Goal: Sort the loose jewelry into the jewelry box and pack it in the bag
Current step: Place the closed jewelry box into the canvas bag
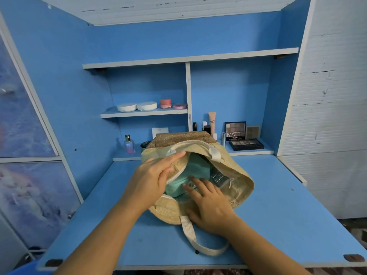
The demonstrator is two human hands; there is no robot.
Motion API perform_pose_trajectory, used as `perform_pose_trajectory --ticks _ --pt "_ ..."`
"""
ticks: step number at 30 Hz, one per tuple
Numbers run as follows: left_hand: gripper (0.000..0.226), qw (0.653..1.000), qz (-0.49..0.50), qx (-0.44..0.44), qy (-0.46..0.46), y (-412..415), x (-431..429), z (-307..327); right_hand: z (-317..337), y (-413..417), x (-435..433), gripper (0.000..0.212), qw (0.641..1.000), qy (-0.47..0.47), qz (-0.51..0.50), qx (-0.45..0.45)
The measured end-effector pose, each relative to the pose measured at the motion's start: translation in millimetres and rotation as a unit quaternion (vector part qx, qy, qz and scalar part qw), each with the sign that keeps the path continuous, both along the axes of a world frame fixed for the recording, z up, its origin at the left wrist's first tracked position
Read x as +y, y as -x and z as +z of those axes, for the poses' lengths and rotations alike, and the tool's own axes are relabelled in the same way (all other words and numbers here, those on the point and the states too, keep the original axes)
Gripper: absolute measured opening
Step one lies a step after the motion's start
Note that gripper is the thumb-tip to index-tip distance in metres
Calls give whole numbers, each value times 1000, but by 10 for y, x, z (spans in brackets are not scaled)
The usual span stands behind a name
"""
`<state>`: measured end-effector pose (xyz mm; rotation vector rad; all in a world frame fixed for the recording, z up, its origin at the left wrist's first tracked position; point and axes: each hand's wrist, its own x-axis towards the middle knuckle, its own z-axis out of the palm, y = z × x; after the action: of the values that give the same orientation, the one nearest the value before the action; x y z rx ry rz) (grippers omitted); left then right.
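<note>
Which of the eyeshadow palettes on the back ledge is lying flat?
The long dark palette in front; the MATTE palette and the small brown one behind it stand upright.

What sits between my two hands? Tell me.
The teal box, inside the open woven bag, lies between the left hand and right hand; the head view shows it.
</note>
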<state>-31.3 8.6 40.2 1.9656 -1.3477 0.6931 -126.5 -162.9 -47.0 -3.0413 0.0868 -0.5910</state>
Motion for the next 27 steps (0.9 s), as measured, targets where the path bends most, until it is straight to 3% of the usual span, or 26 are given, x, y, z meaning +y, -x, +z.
perform_pose_trajectory --ticks 3,11,16,18,19,21,22,24,27 --pt "56 1000 -9 0 0 -24 8 -21 -9 -68 9 68 998 -26 13 54" --pt "59 1000 1 -2 11 -100 -24 -50 -8 -248 52 70 997 22 -26 76" --pt "55 999 15 -39 -2 -166 15 -74 18 -90 25 64 996 -9 5 85" --pt "54 998 22 -63 -7 -198 52 -95 87 93 -25 54 999 -25 37 4" --pt "55 997 27 -73 -7 -214 70 -108 116 200 -69 44 995 -32 37 -85" --pt "57 995 37 -88 -5 -244 100 -134 110 402 -259 28 961 -68 -39 -266" --pt "57 995 41 -93 -3 -255 110 -147 111 481 -367 28 943 -95 -96 -305" --pt "57 994 52 -96 4 -263 111 -186 104 570 -555 38 931 -181 -156 -276" --pt "53 992 66 -103 27 -232 85 -217 79 608 -706 40 932 -316 -86 -155"
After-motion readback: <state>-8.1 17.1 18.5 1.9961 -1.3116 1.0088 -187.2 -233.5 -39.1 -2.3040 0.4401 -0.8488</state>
